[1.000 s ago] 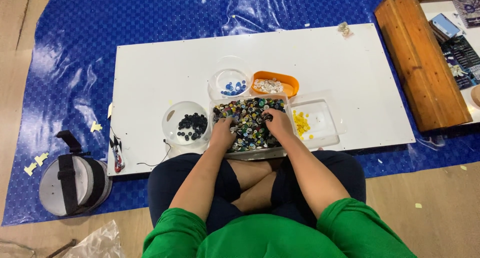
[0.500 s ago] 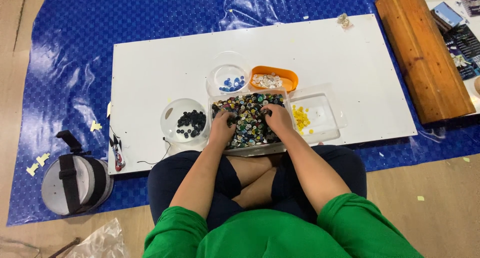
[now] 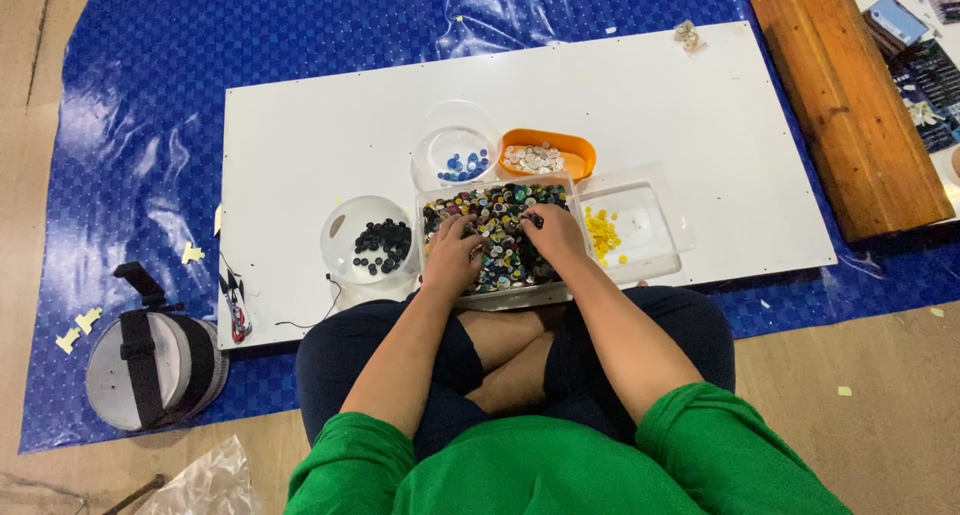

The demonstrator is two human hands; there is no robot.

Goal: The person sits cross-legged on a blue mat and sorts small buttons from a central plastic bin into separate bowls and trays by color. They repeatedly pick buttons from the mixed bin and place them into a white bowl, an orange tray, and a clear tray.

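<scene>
Both hands down in the clear tray [image 3: 497,293] of mixed buttons: left hand [image 3: 452,251] spread flat, grip released; right hand [image 3: 553,233] curled, pinching something small, can't tell what. Sorted colours ring the tray for easy reach: black bowl [image 3: 370,240] left, blue bowl [image 3: 456,151] and orange dish [image 3: 548,157] behind, yellow tray [image 3: 640,220] right

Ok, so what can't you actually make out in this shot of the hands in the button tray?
Head view only:
- Fingertips of the left hand and right hand: buried in the mixed buttons, so any grip is hidden.
- Tray near edge: partly covered by the wrists.
- Single buttons: too small to tell apart.
- Items at the top right corner: cut off by the frame edge.
</scene>
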